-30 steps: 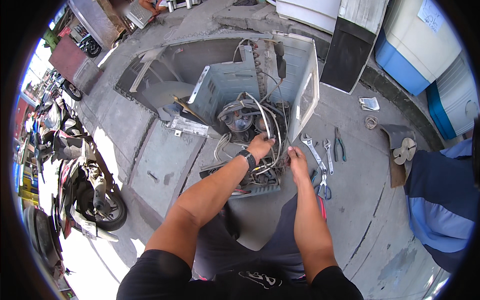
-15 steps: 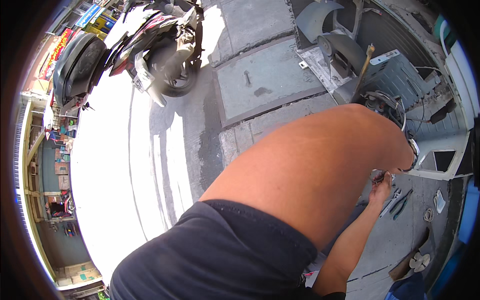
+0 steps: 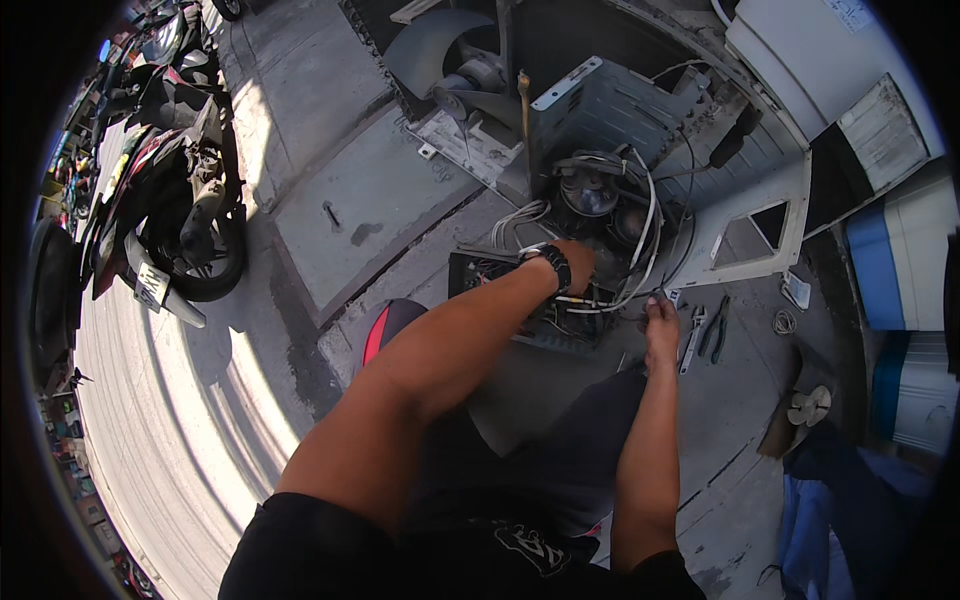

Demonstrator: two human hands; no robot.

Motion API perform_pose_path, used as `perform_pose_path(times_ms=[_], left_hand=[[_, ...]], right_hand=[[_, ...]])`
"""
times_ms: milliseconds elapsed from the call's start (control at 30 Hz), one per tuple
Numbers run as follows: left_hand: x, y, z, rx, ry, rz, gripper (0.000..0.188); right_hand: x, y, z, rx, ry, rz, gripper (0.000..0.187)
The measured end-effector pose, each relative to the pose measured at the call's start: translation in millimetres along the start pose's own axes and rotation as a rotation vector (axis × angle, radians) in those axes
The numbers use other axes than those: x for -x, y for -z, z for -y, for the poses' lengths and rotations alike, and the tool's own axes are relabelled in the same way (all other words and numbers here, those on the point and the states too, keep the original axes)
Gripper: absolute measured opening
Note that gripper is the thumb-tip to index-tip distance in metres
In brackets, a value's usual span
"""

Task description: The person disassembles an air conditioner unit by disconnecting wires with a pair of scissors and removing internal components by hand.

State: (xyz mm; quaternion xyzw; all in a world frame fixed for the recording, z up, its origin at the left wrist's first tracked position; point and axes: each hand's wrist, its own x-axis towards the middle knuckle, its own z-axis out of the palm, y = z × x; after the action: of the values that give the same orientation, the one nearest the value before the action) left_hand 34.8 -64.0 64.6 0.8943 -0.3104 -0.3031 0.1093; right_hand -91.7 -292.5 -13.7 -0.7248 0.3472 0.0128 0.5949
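Near white cables [image 3: 654, 212], the right hand [image 3: 660, 332] curls, hold unclear; how the left hand [image 3: 577, 265] grips is hidden.

Logged from my remote seat, I list: side panel [image 3: 725, 198], sheet metal, matt, scuffed; dome [image 3: 588, 197], glossy dark metal; looped cords [image 3: 522, 211], smooth plastic-looking sheathing; wrench [image 3: 691, 343], bare metal; shirt [image 3: 430, 545], matt cloth; paving [image 3: 365, 200], rough concrete.

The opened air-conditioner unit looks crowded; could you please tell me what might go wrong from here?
The left hand could snag the looped white cable near it. The metal side panel might scrape the right hand near its edge. The pliers lying on the pavement might be stepped on.
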Motion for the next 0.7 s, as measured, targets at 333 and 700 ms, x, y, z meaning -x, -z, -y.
perform_pose_path(times_ms=[333,700], left_hand=[[-27,40,27,1.024,0.270,-0.701,0.041],[-64,-13,17,1.360,0.324,-0.597,0.054]], right_hand=[[53,-57,102,0.364,0.598,-0.027,0.027],[-50,-115,218,1.025,0.825,-0.051,0.036]])
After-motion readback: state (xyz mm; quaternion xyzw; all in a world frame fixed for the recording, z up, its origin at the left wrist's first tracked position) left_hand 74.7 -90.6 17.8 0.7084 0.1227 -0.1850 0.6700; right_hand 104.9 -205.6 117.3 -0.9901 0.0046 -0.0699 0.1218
